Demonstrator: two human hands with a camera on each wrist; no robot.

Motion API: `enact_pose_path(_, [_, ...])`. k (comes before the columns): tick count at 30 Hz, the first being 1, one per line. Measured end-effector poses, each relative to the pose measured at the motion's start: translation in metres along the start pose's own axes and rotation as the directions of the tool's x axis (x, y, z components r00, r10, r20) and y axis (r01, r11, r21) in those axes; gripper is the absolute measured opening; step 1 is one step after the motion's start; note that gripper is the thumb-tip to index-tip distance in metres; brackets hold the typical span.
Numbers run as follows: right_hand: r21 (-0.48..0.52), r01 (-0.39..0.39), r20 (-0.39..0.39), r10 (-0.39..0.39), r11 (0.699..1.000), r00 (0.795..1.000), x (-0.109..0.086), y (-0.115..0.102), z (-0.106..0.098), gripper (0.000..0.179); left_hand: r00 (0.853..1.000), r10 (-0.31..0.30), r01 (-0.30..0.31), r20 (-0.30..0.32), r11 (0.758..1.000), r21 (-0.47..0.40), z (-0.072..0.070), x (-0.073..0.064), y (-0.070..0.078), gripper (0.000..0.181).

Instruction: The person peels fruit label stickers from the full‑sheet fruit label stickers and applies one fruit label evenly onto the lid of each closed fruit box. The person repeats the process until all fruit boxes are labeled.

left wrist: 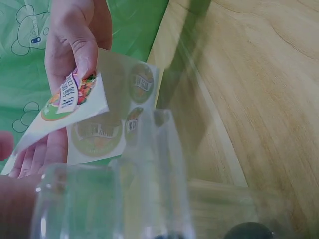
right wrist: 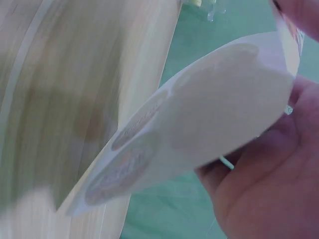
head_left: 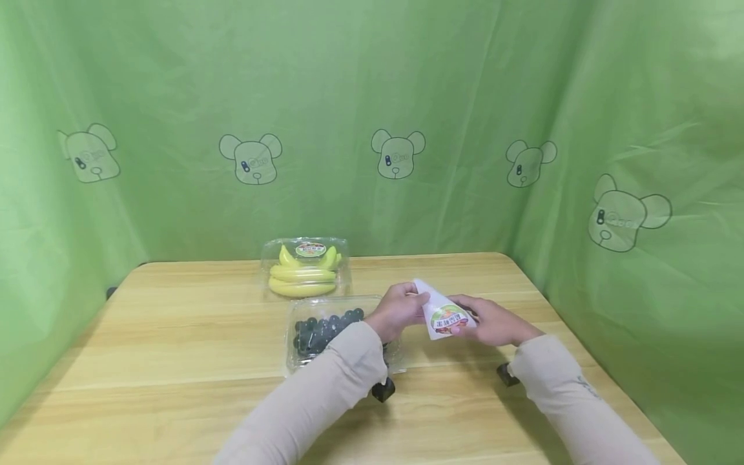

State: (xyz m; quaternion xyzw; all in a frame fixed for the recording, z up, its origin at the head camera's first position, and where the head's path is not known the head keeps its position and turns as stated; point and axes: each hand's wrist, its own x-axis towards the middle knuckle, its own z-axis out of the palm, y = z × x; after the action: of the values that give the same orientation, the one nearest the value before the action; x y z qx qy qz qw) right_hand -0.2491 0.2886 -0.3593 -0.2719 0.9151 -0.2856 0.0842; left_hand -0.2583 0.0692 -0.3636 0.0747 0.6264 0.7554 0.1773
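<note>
Both hands hold a white sheet of fruit stickers [head_left: 437, 316] above the table's right half. My left hand [head_left: 400, 310] pinches its left side, thumb on top. At the opposite side, my right hand [head_left: 491, 321] grips the sheet with its thumb beside a printed oval label [head_left: 449, 319]. The left wrist view shows the sticker sheet [left wrist: 130, 89] folded over, with several round labels showing through its back. Its back curves across the right wrist view too. Under my left forearm lies a clear clamshell box [head_left: 293, 323] of dark grapes [head_left: 318, 336], partly hidden by the sleeve.
Behind the grapes stands a clear box with bananas [head_left: 302, 287], bearing an oval label [head_left: 310, 250] on its lid. Wood-grain table [head_left: 174, 361] spreads beneath everything. Green curtains [head_left: 325, 77] with bear-head drawings hang behind and at both sides.
</note>
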Motion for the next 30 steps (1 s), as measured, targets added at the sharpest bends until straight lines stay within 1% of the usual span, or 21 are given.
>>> enact_pose_path(4, [-0.013, 0.005, -0.002, -0.005, 1.000, 1.000, 0.000, 0.002, 0.001, 0.065, 1.000, -0.023, 0.023, -0.015, 1.000, 0.006, 0.000, -0.001, 0.000, 0.015])
enact_pose_path(7, [-0.013, -0.001, -0.019, 0.001, 1.000, 1.000, -0.001, 0.003, 0.002, 0.068, 0.999, -0.030, 0.030, -0.025, 1.000, 0.006, 0.001, -0.002, 0.001, 0.015])
enact_pose_path(14, [0.057, -0.070, -0.080, 0.075, 0.996, 0.994, -0.003, 0.003, 0.004, 0.080, 0.997, -0.047, 0.046, -0.056, 0.999, -0.013, 0.001, -0.003, 0.001, 0.015])
enact_pose_path(17, [0.076, -0.075, -0.106, 0.083, 0.994, 0.991, -0.006, 0.005, 0.004, 0.081, 0.995, -0.061, 0.059, -0.073, 0.998, -0.035, 0.003, -0.004, 0.000, 0.018])
enact_pose_path(21, [0.051, -0.066, -0.169, 0.073, 0.997, 0.983, -0.007, 0.006, 0.005, 0.074, 0.994, -0.070, 0.064, -0.084, 0.995, -0.071, 0.005, -0.004, -0.001, 0.030])
enact_pose_path(24, [0.030, -0.058, -0.224, 0.063, 0.998, 0.973, -0.007, 0.005, 0.007, 0.067, 0.993, -0.073, 0.063, -0.094, 0.993, -0.102, 0.007, -0.004, -0.001, 0.035])
enact_pose_path(30, [0.057, -0.036, -0.315, 0.052, 0.998, 0.948, -0.006, -0.004, 0.010, 0.054, 0.990, -0.087, 0.070, -0.115, 0.987, -0.142, 0.010, -0.003, -0.001, 0.041])
